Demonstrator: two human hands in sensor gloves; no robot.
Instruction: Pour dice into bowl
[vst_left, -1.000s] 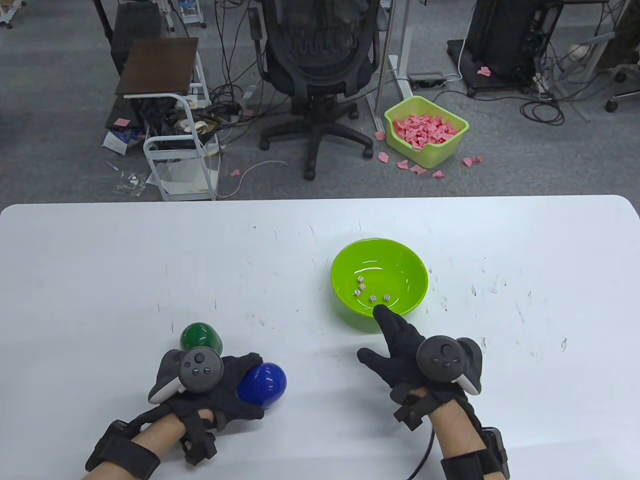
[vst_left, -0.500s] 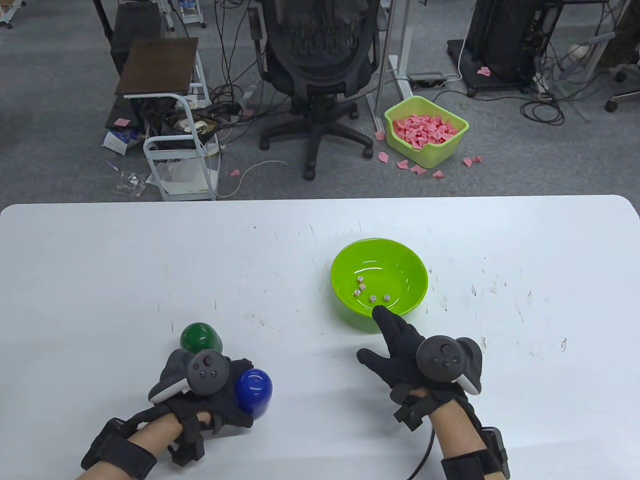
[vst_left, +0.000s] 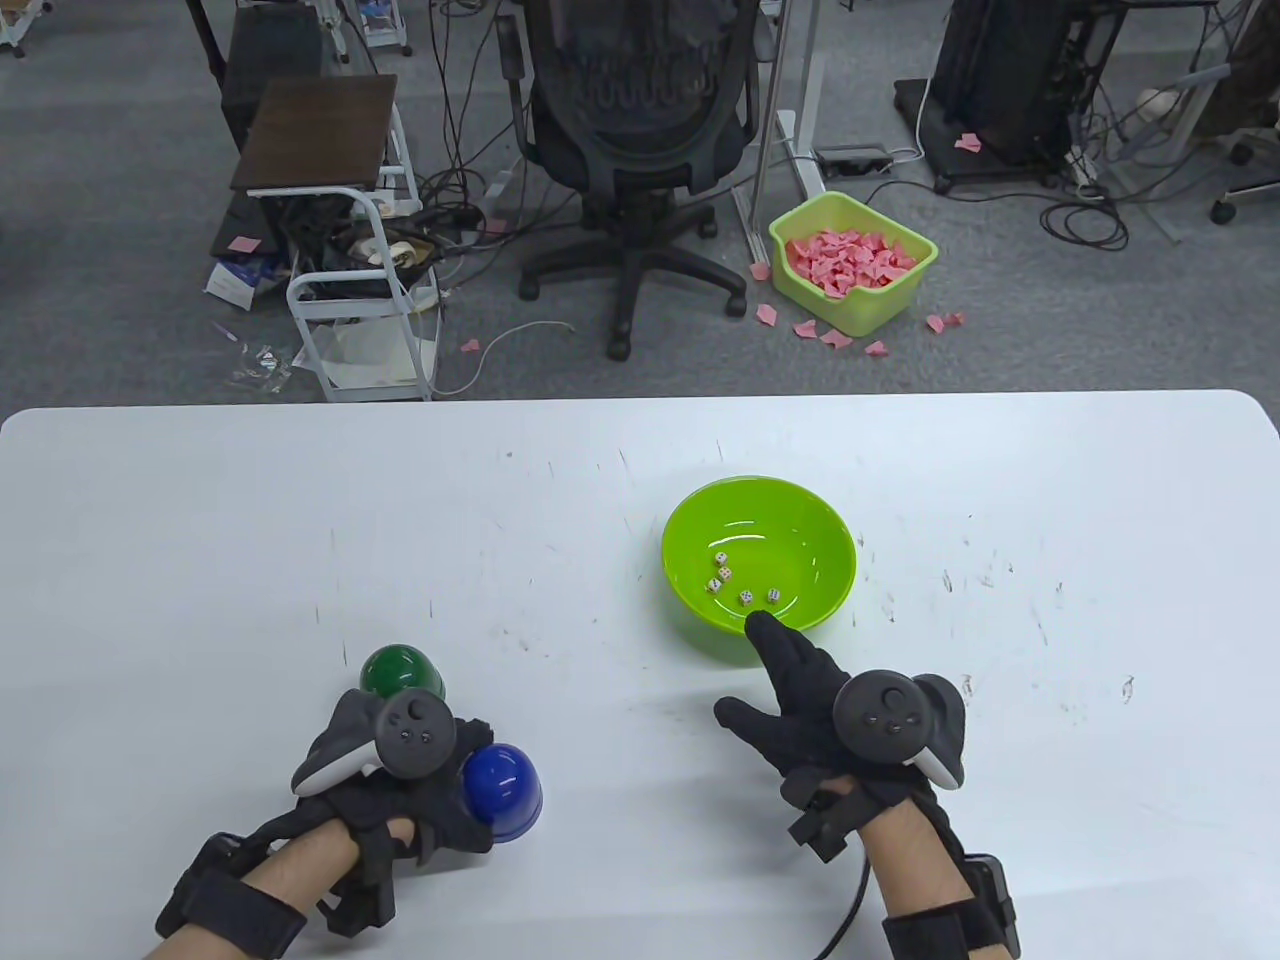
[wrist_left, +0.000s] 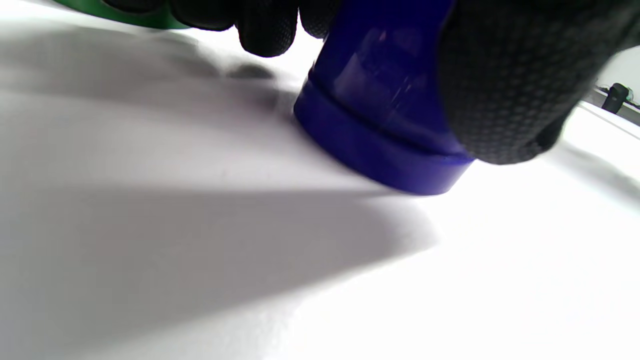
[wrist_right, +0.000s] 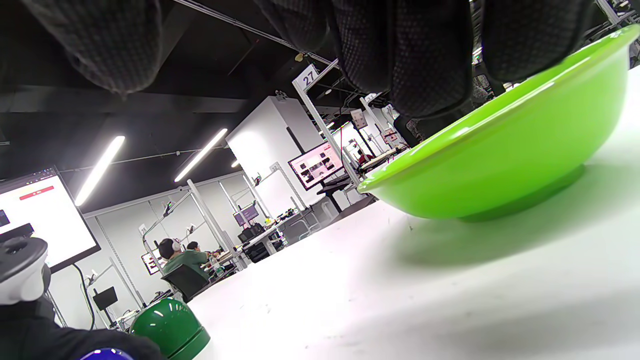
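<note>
Only from the left wrist do we see the blue cup's rim meeting the surface. Our left hand grips that cup mouth-down, just beside the green cup; earlier it was tilted. Our right hand rests spread against the bowl holding the dice.

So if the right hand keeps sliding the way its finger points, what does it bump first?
The bowl. The right hand already reaches its near rim, though actual touch is unclear.
</note>
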